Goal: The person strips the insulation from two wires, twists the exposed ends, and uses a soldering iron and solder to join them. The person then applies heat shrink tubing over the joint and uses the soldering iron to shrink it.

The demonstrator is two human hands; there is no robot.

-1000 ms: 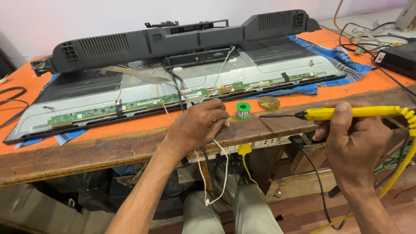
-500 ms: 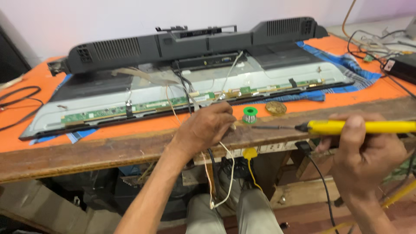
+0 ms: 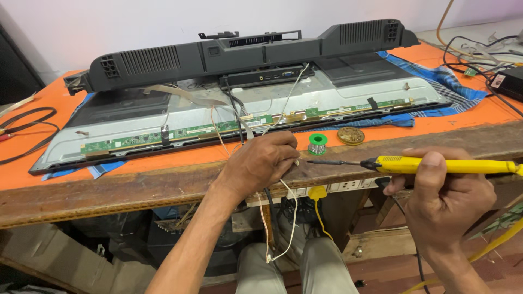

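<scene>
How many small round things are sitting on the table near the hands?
2: a green solder spool beside the left hand, and a brown round tin just right of it. Others may be hidden.

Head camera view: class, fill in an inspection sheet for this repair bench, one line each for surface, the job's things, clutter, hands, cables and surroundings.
Surface: orange-topped bench with a worn wooden front edge.
Job's things: yellow soldering iron, tip pointing at the thin white wires; opened flat-screen panel lying face down, its black back cover propped behind it.
Clutter: green solder spool; round brass-coloured tin; blue cloth under the panel.
Hands: left hand pinches the wires at the bench edge; right hand grips the iron.
Cables: black leads at far left; tangled wires at far right; yellow cord hanging below.
Surroundings: pale wall; power strip under the bench; the person's knees below.
</scene>
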